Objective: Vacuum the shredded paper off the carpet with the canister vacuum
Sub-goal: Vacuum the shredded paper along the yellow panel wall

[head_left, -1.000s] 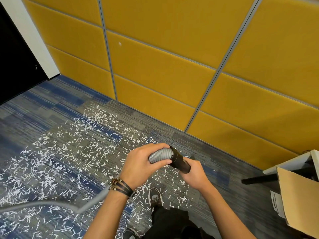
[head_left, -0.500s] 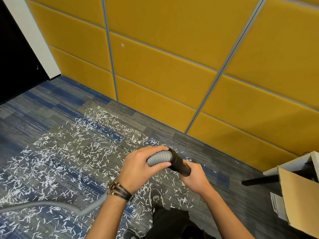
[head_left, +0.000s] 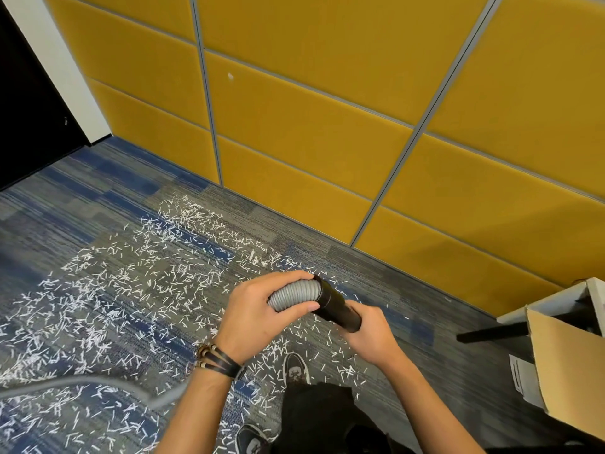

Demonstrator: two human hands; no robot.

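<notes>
**Both hands hold the vacuum hose above the littered carpet**

The person stands on the carpet (head_left: 82, 204) and looks down at both hands, which are in front of the body. The left hand (head_left: 258, 319) grips the grey ribbed hose (head_left: 294, 294). Its fingers curl over the top of the hose and the thumb closes from below. The hose ends in a black tube (head_left: 337, 309), which points down and to the right. The right hand (head_left: 370, 335) holds the lower end of this tube with the fingers wrapped around it (the fingertips themselves are hidden behind the tube). The two hands are close to each other but do not touch. Behind the left wrist, which wears dark bracelets (head_left: 216, 358), the hose runs away to the lower left as a blurred grey line over the floor.

The shredded paper (head_left: 131, 283) lies in many small white strips on the blue and grey carpet. It is spread mostly to the left of the hands and under them, and some strips lie around the shoe (head_left: 294, 368). The nozzle end is above the floor, not on the paper.

The yellow wall panels (head_left: 311, 142) fill the upper part of the view. An open cardboard box (head_left: 569, 365) stands at the right edge, and a dark doorway (head_left: 26, 109) is at the far left.
</notes>
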